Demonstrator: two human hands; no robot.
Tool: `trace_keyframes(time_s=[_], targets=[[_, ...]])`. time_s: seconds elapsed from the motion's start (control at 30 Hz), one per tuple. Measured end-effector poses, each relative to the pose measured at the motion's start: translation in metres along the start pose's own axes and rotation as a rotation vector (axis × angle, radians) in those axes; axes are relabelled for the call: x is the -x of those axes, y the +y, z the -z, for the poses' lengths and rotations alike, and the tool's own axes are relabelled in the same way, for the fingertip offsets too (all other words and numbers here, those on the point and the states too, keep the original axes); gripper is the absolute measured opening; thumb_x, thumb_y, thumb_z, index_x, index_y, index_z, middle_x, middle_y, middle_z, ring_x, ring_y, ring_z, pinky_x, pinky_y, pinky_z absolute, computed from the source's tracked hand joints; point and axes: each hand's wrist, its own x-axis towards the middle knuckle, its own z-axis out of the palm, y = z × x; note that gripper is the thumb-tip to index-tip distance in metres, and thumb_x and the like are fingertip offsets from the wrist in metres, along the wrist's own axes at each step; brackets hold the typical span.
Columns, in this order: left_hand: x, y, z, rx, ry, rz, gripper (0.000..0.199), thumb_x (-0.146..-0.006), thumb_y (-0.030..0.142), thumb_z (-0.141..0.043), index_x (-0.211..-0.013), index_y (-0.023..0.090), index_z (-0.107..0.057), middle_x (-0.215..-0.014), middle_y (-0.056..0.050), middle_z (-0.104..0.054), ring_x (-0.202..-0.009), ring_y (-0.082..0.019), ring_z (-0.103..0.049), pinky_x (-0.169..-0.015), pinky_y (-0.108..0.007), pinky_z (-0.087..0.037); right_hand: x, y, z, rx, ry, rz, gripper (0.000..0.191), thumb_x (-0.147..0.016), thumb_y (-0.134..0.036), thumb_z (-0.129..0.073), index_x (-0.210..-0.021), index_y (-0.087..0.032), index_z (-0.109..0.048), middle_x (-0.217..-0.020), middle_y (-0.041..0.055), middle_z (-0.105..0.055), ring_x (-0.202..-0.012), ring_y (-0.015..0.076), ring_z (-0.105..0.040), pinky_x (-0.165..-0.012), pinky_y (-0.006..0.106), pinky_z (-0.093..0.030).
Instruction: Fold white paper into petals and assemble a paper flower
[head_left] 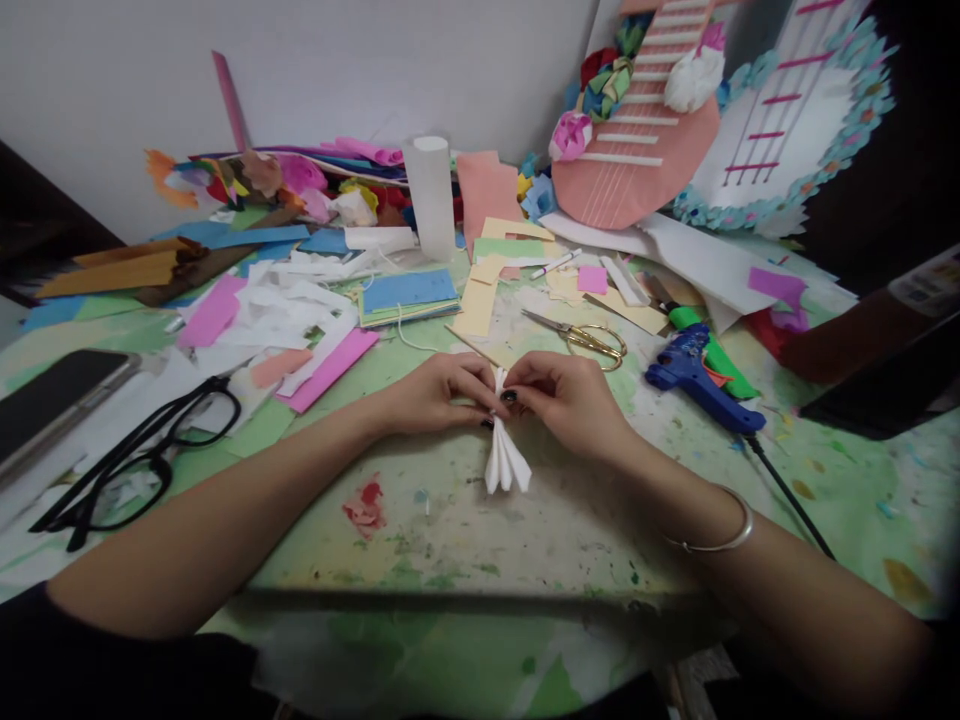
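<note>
A white folded paper hangs upright between my two hands, its pleats fanned out at the lower end and squeezed narrow near the top. The fingertips of my left hand pinch it from the left. From the right, my right hand grips the narrow part between thumb and fingers, with the fingertips of both hands nearly touching. A thin stick lies just behind my fingers. Gold-handled scissors rest on the table behind my right hand.
A blue glue gun with a cable lies at the right. Black glasses and a phone are at the left, beside white paper scraps. A white paper tube and paper guitars stand at the back.
</note>
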Motion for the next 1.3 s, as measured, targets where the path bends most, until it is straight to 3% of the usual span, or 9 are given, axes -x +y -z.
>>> trace_keyframes(time_s=[0.17, 0.3, 0.4, 0.5, 0.73, 1.0, 1.17, 1.3], targets=[[0.002, 0.001, -0.001, -0.059, -0.008, 0.007, 0.017, -0.084, 0.017, -0.063, -0.090, 0.025, -0.077, -0.085, -0.004, -0.060, -0.083, -0.014, -0.057, -0.077, -0.027, -0.046, 0.002, 0.003, 0.000, -0.324, 0.050, -0.166, 0.007, -0.071, -0.017, -0.064, -0.078, -0.018, -0.063, -0.078, 0.0050, -0.070, -0.073, 0.0180, -0.067, -0.071, 0.033, -0.052], [0.003, 0.001, -0.007, -0.034, 0.087, 0.016, 0.013, -0.082, 0.018, -0.067, -0.089, 0.022, -0.077, -0.081, -0.003, -0.058, -0.079, -0.013, -0.056, -0.072, -0.026, -0.045, 0.008, -0.003, 0.001, -0.526, 0.072, -0.283, 0.028, -0.070, -0.021, -0.067, -0.094, -0.020, -0.055, -0.071, -0.0002, -0.068, -0.069, 0.0159, -0.065, -0.069, 0.032, -0.051], [0.002, 0.004, -0.011, -0.039, 0.092, 0.050, 0.013, -0.083, 0.015, -0.064, -0.084, 0.021, -0.076, -0.079, -0.003, -0.058, -0.079, -0.014, -0.056, -0.074, -0.028, -0.045, 0.011, -0.006, -0.002, -0.603, 0.063, -0.293, 0.034, -0.073, -0.022, -0.065, -0.102, -0.023, -0.047, -0.070, -0.0038, -0.064, -0.067, 0.0143, -0.062, -0.068, 0.031, -0.050], [-0.001, 0.008, -0.014, -0.041, 0.081, 0.075, 0.012, -0.083, 0.016, -0.064, -0.082, 0.021, -0.075, -0.081, -0.003, -0.062, -0.081, -0.015, -0.057, -0.077, -0.029, -0.045, 0.013, -0.005, -0.008, -0.600, 0.077, -0.275, 0.030, -0.077, -0.023, -0.061, -0.102, -0.024, -0.044, -0.069, -0.0049, -0.059, -0.067, 0.0135, -0.060, -0.067, 0.029, -0.048], [0.000, 0.013, -0.019, 0.103, 0.222, 0.190, 0.001, -0.077, 0.017, -0.071, -0.076, 0.017, -0.070, -0.078, -0.003, -0.066, -0.077, -0.014, -0.060, -0.071, -0.026, -0.046, 0.021, -0.008, -0.020, -0.543, 0.154, -0.267, 0.023, -0.082, -0.024, -0.059, -0.102, -0.024, -0.047, -0.076, -0.0032, -0.057, -0.071, 0.0128, -0.059, -0.068, 0.028, -0.047], [0.001, 0.022, -0.025, -0.032, 0.354, 0.327, 0.028, -0.070, 0.028, -0.078, -0.074, 0.016, -0.053, -0.065, 0.004, -0.058, -0.056, -0.009, -0.050, -0.054, -0.021, -0.038, 0.022, -0.008, -0.021, -0.634, 0.242, -0.352, 0.029, -0.080, -0.027, -0.061, -0.102, -0.025, -0.043, -0.079, -0.0044, -0.055, -0.065, 0.0118, -0.061, -0.062, 0.029, -0.054], [0.004, 0.024, -0.029, -0.236, 0.357, 0.236, 0.026, -0.076, 0.034, -0.074, -0.068, 0.015, -0.058, -0.062, 0.002, -0.056, -0.058, -0.010, -0.049, -0.055, -0.022, -0.036, 0.026, -0.003, -0.024, -0.462, 0.296, -0.275, 0.024, -0.083, -0.022, -0.055, -0.104, -0.025, -0.044, -0.082, -0.0026, -0.053, -0.072, 0.0125, -0.060, -0.068, 0.029, -0.053], [0.006, 0.025, -0.030, -0.182, 0.344, 0.210, 0.015, -0.082, 0.029, -0.069, -0.075, 0.016, -0.066, -0.071, -0.001, -0.066, -0.066, -0.011, -0.058, -0.063, -0.023, -0.042, 0.028, -0.002, -0.026, -0.434, 0.310, -0.282, 0.022, -0.083, -0.022, -0.052, -0.103, -0.026, -0.045, -0.087, -0.0012, -0.052, -0.076, 0.0133, -0.060, -0.065, 0.028, -0.053]])
